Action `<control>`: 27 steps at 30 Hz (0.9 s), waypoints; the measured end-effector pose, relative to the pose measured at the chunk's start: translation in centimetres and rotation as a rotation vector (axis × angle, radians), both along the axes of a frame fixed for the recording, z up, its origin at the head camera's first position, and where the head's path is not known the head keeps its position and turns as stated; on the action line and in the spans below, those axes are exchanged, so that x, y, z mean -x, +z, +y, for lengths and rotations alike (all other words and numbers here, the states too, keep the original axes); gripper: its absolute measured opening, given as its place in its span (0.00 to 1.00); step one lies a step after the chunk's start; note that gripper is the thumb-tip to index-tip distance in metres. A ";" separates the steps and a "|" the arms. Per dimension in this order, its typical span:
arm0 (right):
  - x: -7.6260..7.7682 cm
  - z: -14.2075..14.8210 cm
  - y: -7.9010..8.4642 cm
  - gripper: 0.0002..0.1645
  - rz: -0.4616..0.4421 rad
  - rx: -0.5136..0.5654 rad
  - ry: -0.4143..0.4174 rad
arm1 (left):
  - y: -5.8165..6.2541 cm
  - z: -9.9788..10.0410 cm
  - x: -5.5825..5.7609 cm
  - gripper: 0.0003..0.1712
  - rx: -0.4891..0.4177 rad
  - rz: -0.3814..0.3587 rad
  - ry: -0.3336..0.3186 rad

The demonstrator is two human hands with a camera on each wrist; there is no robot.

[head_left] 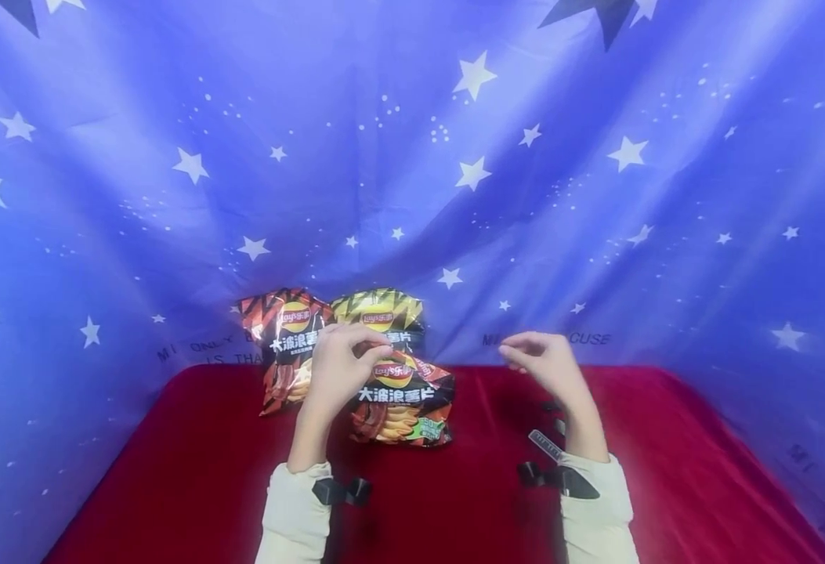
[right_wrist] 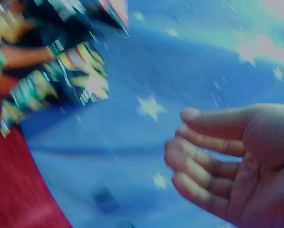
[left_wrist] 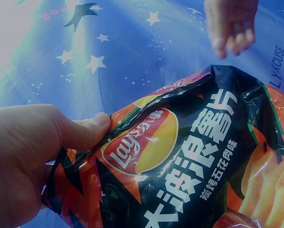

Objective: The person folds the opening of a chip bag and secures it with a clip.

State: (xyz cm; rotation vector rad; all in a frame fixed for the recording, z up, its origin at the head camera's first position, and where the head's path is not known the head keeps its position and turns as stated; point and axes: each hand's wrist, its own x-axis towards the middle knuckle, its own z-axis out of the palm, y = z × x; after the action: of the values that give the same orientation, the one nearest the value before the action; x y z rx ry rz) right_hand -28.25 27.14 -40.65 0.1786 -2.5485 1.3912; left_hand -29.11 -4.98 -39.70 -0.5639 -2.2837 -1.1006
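Note:
My left hand (head_left: 345,364) grips the upper corner of a black and orange Lay's chip bag (head_left: 399,407). In the left wrist view the thumb lies along the front of this bag (left_wrist: 180,156), close to the logo. Behind the left hand stand two more chip bags: a red one (head_left: 285,317) on the left and a yellow one (head_left: 405,309) on the right, both partly covered. My right hand (head_left: 542,360) hovers to the right, apart from the bags. Its fingers (right_wrist: 199,166) are loosely bent and hold nothing.
A red cloth (head_left: 208,470) covers the table. Behind it hangs a blue curtain (head_left: 384,157) printed with white stars. Black straps (head_left: 341,491) sit at both wrists, with a small grey strip (head_left: 544,445) by the right one.

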 end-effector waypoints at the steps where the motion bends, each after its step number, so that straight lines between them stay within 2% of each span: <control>1: -0.1 0.8 0.0 0.18 -0.010 -0.029 -0.055 | 0.0 0.0 0.1 0.06 0.000 0.004 -0.001; 7: -0.6 4.5 -0.7 0.22 -0.149 -0.151 -0.321 | -0.1 -0.2 0.3 0.06 0.001 0.013 -0.002; 13: -0.9 6.3 -1.7 0.24 -0.267 -0.204 -0.484 | 0.0 -0.3 0.2 0.06 -0.004 0.004 -0.009; 19: -0.6 6.9 -3.2 0.22 -0.380 -0.265 -0.580 | 0.1 -0.4 0.1 0.06 -0.017 -0.010 -0.015; 24: -0.4 7.4 -4.1 0.19 -0.458 -0.265 -0.604 | 0.2 -0.4 0.1 0.05 -0.019 -0.032 -0.016; 27: -0.4 7.5 -4.4 0.18 -0.470 -0.258 -0.606 | 0.1 -0.4 0.2 0.05 -0.017 -0.031 -0.020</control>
State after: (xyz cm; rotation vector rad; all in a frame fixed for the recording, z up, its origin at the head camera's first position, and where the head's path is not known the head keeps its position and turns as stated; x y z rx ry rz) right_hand -27.85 34.62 -45.04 -0.9025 -2.7697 0.9418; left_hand -29.31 -5.36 -39.57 -0.5674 -2.2980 -1.1450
